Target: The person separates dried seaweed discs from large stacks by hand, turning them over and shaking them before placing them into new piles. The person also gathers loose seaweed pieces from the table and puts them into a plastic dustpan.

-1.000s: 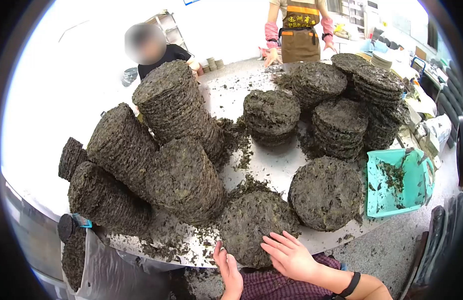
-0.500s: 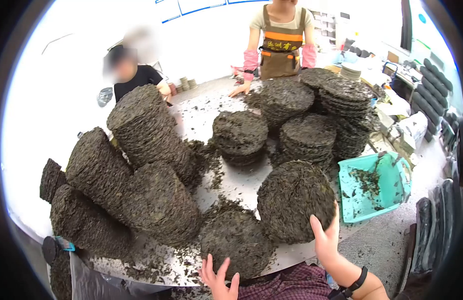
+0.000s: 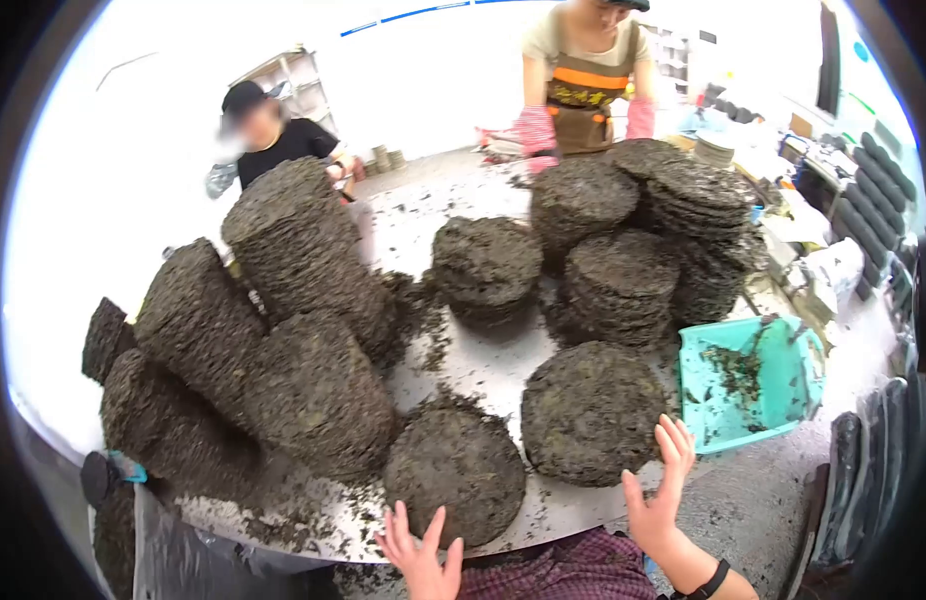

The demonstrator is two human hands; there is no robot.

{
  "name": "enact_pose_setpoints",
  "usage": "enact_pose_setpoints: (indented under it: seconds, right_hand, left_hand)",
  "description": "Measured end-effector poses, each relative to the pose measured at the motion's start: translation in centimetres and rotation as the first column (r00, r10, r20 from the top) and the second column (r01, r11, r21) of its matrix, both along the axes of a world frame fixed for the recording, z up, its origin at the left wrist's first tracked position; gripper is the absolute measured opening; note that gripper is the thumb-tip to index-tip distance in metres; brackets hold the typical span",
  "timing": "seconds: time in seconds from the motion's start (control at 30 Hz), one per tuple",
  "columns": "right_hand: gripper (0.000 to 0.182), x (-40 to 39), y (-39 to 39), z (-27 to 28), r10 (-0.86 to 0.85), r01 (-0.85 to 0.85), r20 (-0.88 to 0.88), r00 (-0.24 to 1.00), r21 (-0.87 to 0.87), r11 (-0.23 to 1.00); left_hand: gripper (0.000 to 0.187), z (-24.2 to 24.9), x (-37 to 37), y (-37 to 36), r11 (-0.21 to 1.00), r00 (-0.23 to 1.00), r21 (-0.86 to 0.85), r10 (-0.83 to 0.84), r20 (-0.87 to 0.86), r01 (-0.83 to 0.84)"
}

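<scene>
A dark round disc of what looks like dried seaweed (image 3: 455,475) lies at the table's near edge. My left hand (image 3: 421,560) is open there, with spread fingertips at the disc's lower rim. To the right lies another round seaweed disc (image 3: 603,412), flat side up. Beside its lower right edge my right hand (image 3: 665,485) is open, fingers apart and thumb near the rim. Loose dark flakes (image 3: 318,520) are scattered over the white table (image 3: 488,365) around the discs.
Tall leaning seaweed stacks (image 3: 318,395) crowd the left side. Several upright stacks (image 3: 623,285) stand at the back right. A turquoise bin (image 3: 723,435) holding flakes sits by my right hand. Across the table are a person in an apron (image 3: 588,90) and a person in black (image 3: 288,145).
The right disc, tilted up in my right hand before, now lies flatter, and that hand has opened at its edge. My left hand shifted slightly left. The person in the apron has leaned forward.
</scene>
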State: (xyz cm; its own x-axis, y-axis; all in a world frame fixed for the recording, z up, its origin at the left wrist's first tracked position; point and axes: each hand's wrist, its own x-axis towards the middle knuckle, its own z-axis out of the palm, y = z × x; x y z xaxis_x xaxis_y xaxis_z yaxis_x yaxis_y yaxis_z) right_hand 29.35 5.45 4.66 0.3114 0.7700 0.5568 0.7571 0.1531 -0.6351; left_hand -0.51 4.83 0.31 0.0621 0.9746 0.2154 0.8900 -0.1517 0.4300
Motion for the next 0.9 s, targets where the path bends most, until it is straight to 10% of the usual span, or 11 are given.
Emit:
enact_pose_setpoints:
  seconds: [0.07, 0.17, 0.3, 0.47, 0.5, 0.9]
  right_hand:
    - [0.054, -1.2, 0.5, 0.8, 0.021, -0.021, 0.042, 0.999, 0.020, 1.000]
    - [0.041, -3.7, 1.4, 1.1, 0.567, -0.563, 0.084, 0.820, -0.063, 0.824]
    - [0.064, -8.4, 2.4, -0.2, 0.777, -0.710, 0.179, 0.603, -0.323, 0.626]
    - [0.077, -9.6, 4.2, -2.0, 0.768, -0.628, 0.275, 0.578, -0.452, 0.634]
    - [0.078, -9.6, 4.3, -2.5, 0.771, -0.629, 0.262, 0.580, -0.459, 0.628]
    - [0.079, -10.7, 3.5, -2.0, 0.736, -0.576, 0.304, 0.605, -0.471, 0.668]
  left_hand:
    - [0.062, -0.2, -0.2, -0.4, 0.999, 0.999, 0.028, 0.014, 0.032, -0.015]
    - [0.077, -1.5, -0.3, -1.0, 0.995, 0.983, 0.014, 0.100, 0.155, -0.103]
    - [0.087, -3.0, -0.6, -1.6, 0.993, 0.963, 0.025, 0.104, 0.249, -0.114]
    - [0.088, -7.6, -2.4, -2.1, 0.966, 0.740, -0.168, 0.259, 0.621, -0.197]
    - [0.080, -7.8, -2.5, -1.8, 0.985, 0.879, -0.039, 0.166, 0.447, -0.166]
    - [0.076, -3.5, -0.4, -2.2, 0.982, 0.793, -0.142, 0.186, 0.581, -0.126]
